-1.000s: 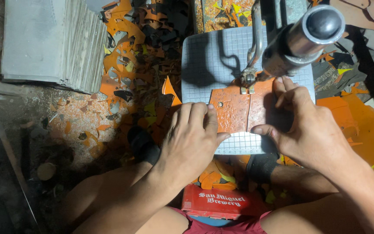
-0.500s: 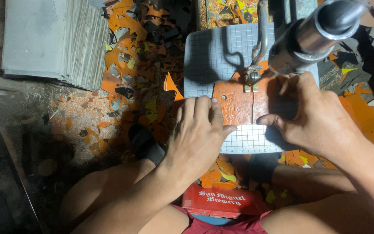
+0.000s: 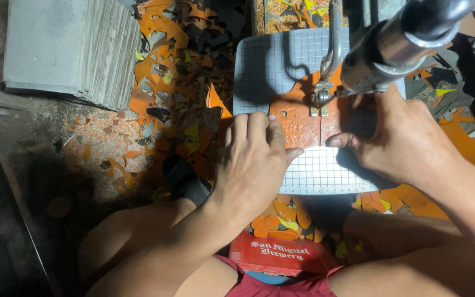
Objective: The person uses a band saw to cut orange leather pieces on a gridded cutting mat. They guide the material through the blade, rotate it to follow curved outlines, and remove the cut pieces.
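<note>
An orange flat sheet [image 3: 302, 122] lies on the grey gridded saw table [image 3: 270, 66], with a thin cut running down its middle from the blade foot [image 3: 320, 100]. My left hand [image 3: 254, 159] presses flat on the sheet's left half, fingers together. On the sheet's right half rests my right hand [image 3: 399, 140], thumb pointing at the cut line. A metal saw arm [image 3: 397, 38] reaches over the table from the upper right and hides part of the sheet.
Orange and black offcuts [image 3: 177, 82] litter the floor left of the table. A stack of grey sheets [image 3: 67, 49] lies at the upper left. A red crate [image 3: 281, 253] sits between my legs. More orange scraps [image 3: 463, 143] lie on the right.
The orange sheet has been pushed further under the blade, so the cut is longer. Both hands moved forward with it.
</note>
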